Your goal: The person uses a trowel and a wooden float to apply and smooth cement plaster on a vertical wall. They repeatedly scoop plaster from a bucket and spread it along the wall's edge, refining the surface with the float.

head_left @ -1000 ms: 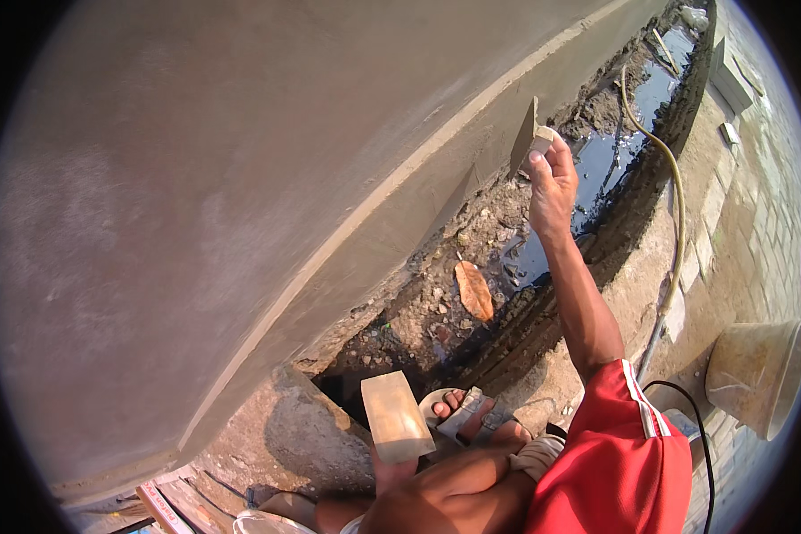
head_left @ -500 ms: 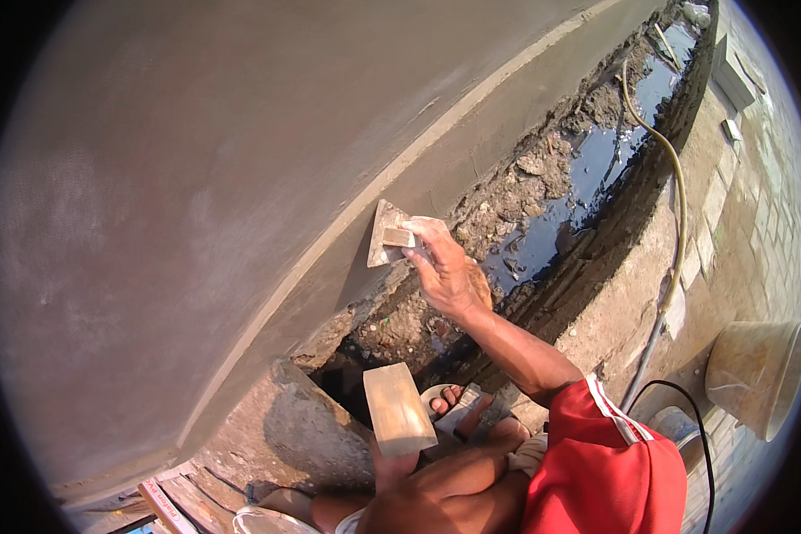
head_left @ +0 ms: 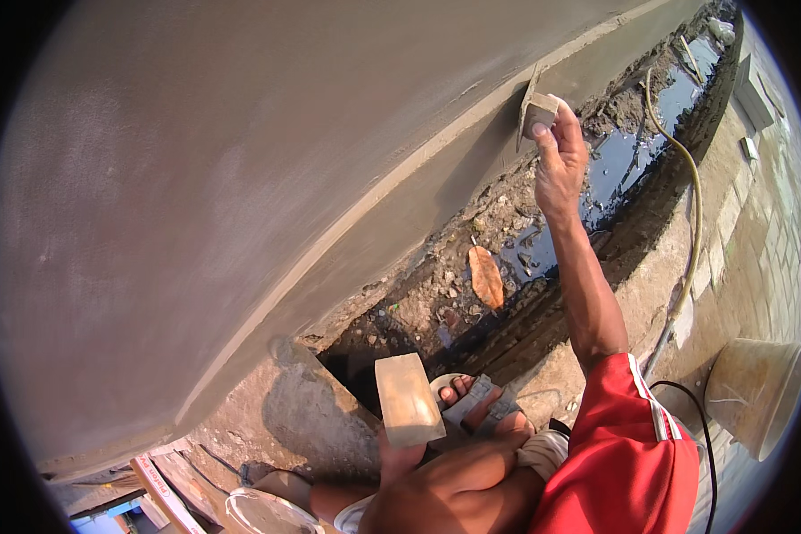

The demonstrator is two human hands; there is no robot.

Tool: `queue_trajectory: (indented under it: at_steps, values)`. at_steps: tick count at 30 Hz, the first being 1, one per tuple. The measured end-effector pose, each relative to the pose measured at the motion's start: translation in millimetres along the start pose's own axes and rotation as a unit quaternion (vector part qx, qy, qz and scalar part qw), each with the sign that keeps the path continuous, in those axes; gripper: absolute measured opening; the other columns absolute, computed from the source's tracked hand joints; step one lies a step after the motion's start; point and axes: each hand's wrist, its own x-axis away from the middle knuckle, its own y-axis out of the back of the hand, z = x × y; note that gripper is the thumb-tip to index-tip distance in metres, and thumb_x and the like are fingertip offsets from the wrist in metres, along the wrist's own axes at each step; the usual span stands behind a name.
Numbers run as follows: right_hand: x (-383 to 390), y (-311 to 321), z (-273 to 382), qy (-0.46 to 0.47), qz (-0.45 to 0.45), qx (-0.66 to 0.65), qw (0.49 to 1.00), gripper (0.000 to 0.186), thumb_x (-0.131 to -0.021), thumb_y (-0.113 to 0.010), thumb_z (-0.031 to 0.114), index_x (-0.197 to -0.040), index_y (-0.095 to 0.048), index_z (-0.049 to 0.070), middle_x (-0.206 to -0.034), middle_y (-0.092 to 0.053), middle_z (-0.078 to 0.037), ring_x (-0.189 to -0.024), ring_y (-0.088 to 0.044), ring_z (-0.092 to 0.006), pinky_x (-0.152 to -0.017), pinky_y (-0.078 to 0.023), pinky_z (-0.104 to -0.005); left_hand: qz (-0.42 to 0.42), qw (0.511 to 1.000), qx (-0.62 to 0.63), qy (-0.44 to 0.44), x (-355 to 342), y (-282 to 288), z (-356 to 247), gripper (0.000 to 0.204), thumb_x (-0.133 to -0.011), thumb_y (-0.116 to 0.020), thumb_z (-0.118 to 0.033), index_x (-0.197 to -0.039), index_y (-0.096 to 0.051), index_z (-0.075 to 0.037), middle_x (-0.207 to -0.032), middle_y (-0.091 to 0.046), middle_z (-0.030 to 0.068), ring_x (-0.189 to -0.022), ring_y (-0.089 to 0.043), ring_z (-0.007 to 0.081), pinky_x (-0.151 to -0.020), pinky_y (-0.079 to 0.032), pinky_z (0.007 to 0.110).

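Note:
My right hand (head_left: 562, 169) is closed on the block handle of a small plastering float (head_left: 541, 110). The float's thin plate is seen nearly edge-on, close against the lower band of the grey plastered wall (head_left: 196, 178), below a pale raised ledge (head_left: 356, 215). Low in the middle, a rectangular wooden board (head_left: 408, 399) with a smeared, worn face is held up by my left hand (head_left: 400, 457). Only a bit of that hand shows under the board; its fingers are hidden behind it.
Along the wall's foot runs a muddy ditch with dark water (head_left: 616, 165) and a dry brown leaf (head_left: 486, 277). A hose (head_left: 696, 205) curves over the ditch's right bank. A dirty bucket (head_left: 743, 392) stands at right, with a black cable (head_left: 705, 445) nearby. Another bucket (head_left: 271, 514) sits bottom left.
My right hand has carried the float up and to the right along the wall, and its plate has turned edge-on. The brown leaf has come into full view. The board stays low in the middle.

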Motion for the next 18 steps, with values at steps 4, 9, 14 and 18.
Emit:
queue_trajectory:
  at_steps: [4,9,14,18]
  values:
    - [85,-54,3,0.010,0.062,0.095,0.994,0.039,-0.081,-0.057,-0.005,-0.118,-0.054,0.007,-0.108,-0.057,-0.012,-0.104,-0.054,-0.0249,-0.091,-0.042,-0.0341,-0.005,1.000,0.000,-0.001,4,0,1,0.040,-0.092,-0.048,-0.026,-0.119,-0.048,0.002,-0.110,-0.056,0.0138,-0.099,-0.056,0.0263,-0.086,-0.046,0.040]
    - [172,-101,15,0.066,0.311,0.041,0.947,0.044,-0.074,-0.064,-0.004,-0.117,-0.056,0.004,-0.104,-0.057,-0.018,-0.099,-0.054,-0.0362,-0.088,-0.043,-0.0397,-0.010,1.000,-0.004,-0.004,11,2,1,0.040,-0.092,-0.048,-0.026,-0.120,-0.048,0.002,-0.110,-0.056,0.0140,-0.099,-0.056,0.0265,-0.087,-0.045,0.040]
    - [155,-38,12,-0.291,0.133,-0.227,0.920,0.042,-0.089,-0.059,0.014,-0.126,-0.046,0.002,-0.119,-0.054,-0.008,-0.105,-0.054,-0.0194,-0.092,-0.043,-0.0345,-0.011,1.000,-0.013,-0.007,14,5,-5,0.041,-0.092,-0.047,-0.027,-0.120,-0.048,0.002,-0.110,-0.056,0.0142,-0.099,-0.056,0.0267,-0.087,-0.045,0.040]
    - [64,45,-17,-0.245,0.007,-0.329,0.912,0.049,-0.088,-0.061,0.012,-0.131,-0.039,0.005,-0.122,-0.053,-0.006,-0.109,-0.054,-0.0166,-0.093,-0.046,-0.0331,0.003,1.000,-0.022,0.010,5,-1,-2,0.041,-0.092,-0.047,-0.027,-0.120,-0.047,0.003,-0.111,-0.055,0.0143,-0.099,-0.055,0.0269,-0.087,-0.045,0.040]
